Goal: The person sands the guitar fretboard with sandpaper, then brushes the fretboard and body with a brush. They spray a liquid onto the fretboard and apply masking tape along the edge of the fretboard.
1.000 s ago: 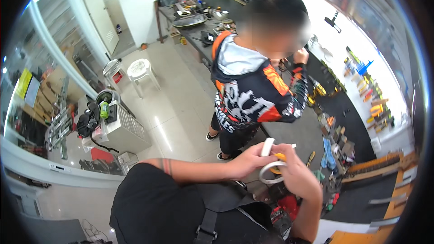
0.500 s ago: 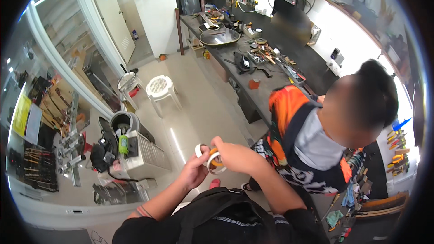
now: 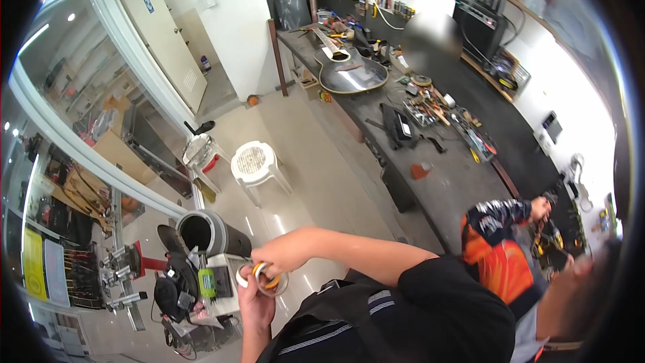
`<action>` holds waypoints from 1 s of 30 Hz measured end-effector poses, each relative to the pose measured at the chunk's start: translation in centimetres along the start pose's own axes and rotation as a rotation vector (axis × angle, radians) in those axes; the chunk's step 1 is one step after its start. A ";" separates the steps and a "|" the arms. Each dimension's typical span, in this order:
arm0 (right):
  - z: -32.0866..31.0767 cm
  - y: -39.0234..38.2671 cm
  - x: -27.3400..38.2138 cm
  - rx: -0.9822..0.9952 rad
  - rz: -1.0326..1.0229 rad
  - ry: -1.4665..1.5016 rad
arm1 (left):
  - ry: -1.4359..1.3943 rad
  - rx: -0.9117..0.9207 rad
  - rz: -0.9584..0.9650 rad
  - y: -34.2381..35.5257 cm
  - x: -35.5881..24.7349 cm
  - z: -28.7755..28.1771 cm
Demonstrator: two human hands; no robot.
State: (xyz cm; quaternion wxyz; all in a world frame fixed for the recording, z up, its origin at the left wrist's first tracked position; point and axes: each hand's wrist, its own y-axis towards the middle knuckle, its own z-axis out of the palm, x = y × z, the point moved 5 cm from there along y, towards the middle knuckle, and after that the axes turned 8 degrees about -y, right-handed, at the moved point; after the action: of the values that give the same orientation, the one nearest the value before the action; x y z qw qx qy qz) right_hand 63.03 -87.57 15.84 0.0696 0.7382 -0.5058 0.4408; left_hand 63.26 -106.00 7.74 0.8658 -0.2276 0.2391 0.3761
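My left hand (image 3: pixel 256 301) grips rolls of tape from below, its thumb at a white roll (image 3: pixel 243 275). My right hand (image 3: pixel 267 255) reaches over from above, fingers closed on the same rolls, which include a yellow-orange one (image 3: pixel 258 270) and a pale or clear one (image 3: pixel 278 285). Just beyond them are a low cabinet (image 3: pixel 232 275) bearing a green bottle (image 3: pixel 207 283) and a black bag (image 3: pixel 176 292), and a dark open bin (image 3: pixel 225 235).
A co-worker in an orange-black top (image 3: pixel 497 262) stands at my right beside a long dark workbench (image 3: pixel 437 195) with a guitar (image 3: pixel 353 77) and scattered tools. A white plastic stool (image 3: pixel 255 161) stands ahead. Glass partitions (image 3: pixel 74 94) line the left; a door (image 3: pixel 154 40) stands behind.
My view has swung toward the left and the bench's far end. My hands have moved left with the tape rolls. The co-worker now appears lower right, a hand raised over the bench's tools.
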 end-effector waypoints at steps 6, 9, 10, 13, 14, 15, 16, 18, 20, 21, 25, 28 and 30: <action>-9.1 7.0 -7.9 -0.064 -0.270 0.003 | 0.102 -0.202 0.146 12.3 -3.4 -0.1; -14.6 9.3 -9.7 0.063 -0.252 0.170 | 0.167 -0.172 0.233 17.2 -5.2 1.0; -16.8 9.5 -10.2 0.091 -0.243 0.179 | 0.200 -0.121 0.252 18.8 -5.6 1.1; -20.7 12.4 -12.9 -0.124 -0.428 -0.087 | 0.161 -0.177 0.215 24.3 -6.3 2.4; -22.3 13.1 -14.5 -0.164 -0.401 -0.084 | 0.177 -0.207 0.215 26.5 -6.6 2.8; -23.9 13.4 -16.3 -0.208 -0.369 -0.080 | 0.208 -0.167 0.213 29.2 -6.8 3.6; -25.3 14.1 -17.7 -0.255 -0.349 -0.068 | 0.251 -0.134 0.213 31.9 -7.3 4.1; -28.8 15.2 -22.5 -0.358 -0.284 -0.047 | 0.267 -0.145 0.109 38.1 -7.4 6.7; -32.9 14.5 -26.5 -0.511 -0.212 0.028 | 0.287 -0.130 0.015 44.9 -7.4 8.7; -35.2 13.4 -28.6 -0.624 -0.170 0.087 | 0.289 -0.082 -0.032 48.4 -7.2 10.4; -41.9 6.5 -34.8 -0.771 0.096 0.451 | 0.368 0.334 -0.220 62.4 -4.5 17.3; -44.2 1.9 -39.9 -0.937 0.098 0.712 | 0.388 0.483 -0.458 69.4 -1.2 24.9; -46.5 -0.4 -41.7 -1.005 0.151 0.808 | 0.456 0.639 -0.447 73.2 1.1 27.9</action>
State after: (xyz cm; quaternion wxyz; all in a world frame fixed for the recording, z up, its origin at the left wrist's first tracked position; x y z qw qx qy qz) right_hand 32.20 -33.30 13.87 0.5601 0.3544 -0.6348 0.3971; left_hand 15.05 -44.44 13.22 0.8777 -0.0721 0.4729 0.0272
